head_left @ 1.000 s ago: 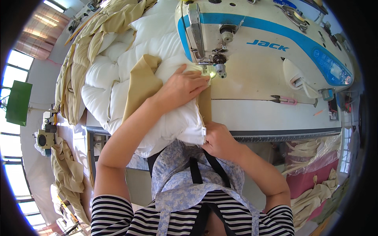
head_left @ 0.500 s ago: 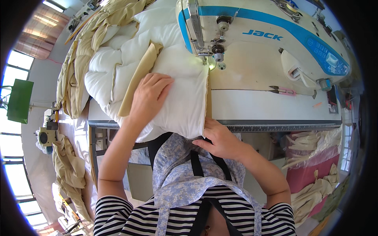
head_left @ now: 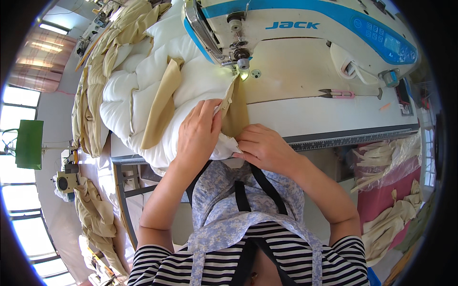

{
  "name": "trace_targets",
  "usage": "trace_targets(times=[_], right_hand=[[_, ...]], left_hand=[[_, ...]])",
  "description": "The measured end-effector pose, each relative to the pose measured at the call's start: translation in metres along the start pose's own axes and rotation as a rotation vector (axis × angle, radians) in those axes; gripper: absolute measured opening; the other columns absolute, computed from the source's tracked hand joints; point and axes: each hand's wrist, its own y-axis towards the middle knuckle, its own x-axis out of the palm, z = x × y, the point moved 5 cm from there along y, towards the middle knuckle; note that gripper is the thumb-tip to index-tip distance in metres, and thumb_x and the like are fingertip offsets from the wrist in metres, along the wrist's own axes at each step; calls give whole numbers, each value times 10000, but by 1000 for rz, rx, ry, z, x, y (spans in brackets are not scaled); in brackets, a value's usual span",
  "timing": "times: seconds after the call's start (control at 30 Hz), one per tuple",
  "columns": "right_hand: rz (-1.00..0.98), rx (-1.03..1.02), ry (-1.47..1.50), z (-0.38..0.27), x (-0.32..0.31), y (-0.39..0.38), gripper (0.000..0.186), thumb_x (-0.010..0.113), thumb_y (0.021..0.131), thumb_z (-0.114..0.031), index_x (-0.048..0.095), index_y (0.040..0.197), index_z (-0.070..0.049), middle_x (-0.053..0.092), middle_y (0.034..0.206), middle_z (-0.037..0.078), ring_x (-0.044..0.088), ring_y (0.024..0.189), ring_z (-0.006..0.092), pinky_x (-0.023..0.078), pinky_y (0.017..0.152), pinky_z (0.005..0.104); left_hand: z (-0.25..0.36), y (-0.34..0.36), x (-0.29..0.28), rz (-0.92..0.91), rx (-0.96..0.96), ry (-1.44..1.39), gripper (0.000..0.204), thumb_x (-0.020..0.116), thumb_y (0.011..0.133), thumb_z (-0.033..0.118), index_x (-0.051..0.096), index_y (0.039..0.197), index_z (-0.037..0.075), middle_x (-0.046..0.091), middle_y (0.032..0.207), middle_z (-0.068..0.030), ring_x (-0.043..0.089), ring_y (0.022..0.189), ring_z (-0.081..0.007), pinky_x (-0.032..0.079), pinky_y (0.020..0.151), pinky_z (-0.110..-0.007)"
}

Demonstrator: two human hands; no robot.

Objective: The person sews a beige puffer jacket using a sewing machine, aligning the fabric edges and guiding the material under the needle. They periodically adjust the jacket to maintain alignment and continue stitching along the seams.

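A thick white padded garment piece (head_left: 157, 102) with tan fabric lies under the needle of a white and blue sewing machine (head_left: 305, 14). Its edge is lifted and folded back, baring a strip of tan fabric (head_left: 236, 112) below the needle. My left hand (head_left: 199, 129) pinches the white layer along that edge. Close to the table's front, my right hand (head_left: 267, 147) grips the lower corner of the same edge between thumb and fingers. Left of my left hand, a tan flap (head_left: 162, 105) rests on the padding.
Thread snips (head_left: 341, 94) with a pink handle lie on the table to the right. A ruler strip (head_left: 353, 138) runs along the front edge. Tan garments (head_left: 98, 209) are heaped at left, beside another machine (head_left: 67, 182). Plastic-wrapped fabric pieces (head_left: 386, 162) sit at lower right.
My left hand has moved right from the top of the padding to its edge. The edge has been turned back leftward, showing more tan fabric. My right hand has risen slightly along it.
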Motion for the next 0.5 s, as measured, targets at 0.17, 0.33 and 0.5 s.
trace_targets(times=[0.17,0.33,0.5], right_hand=[[25,100,55,2,0,-3,147,740,807,-161,643,839,-55,620,857,64,602,850,268,513,781,373],[15,65,105,-3,-5,-8,148,763,790,-140,669,849,-41,661,880,80,631,844,280,530,736,370],[-44,90,122,2,-7,-4,137,769,788,-142,673,828,-53,671,874,75,642,803,265,533,692,369]], left_hand=[[23,11,8,-35,320,287,183,674,785,34,650,959,85,534,863,-63,579,862,-265,478,804,-411],[20,13,33,-176,432,89,192,652,795,7,629,983,35,603,1028,-92,612,1040,-294,492,985,-453],[9,9,40,-158,444,88,238,632,738,18,580,970,34,589,1018,-84,616,1007,-290,468,984,-476]])
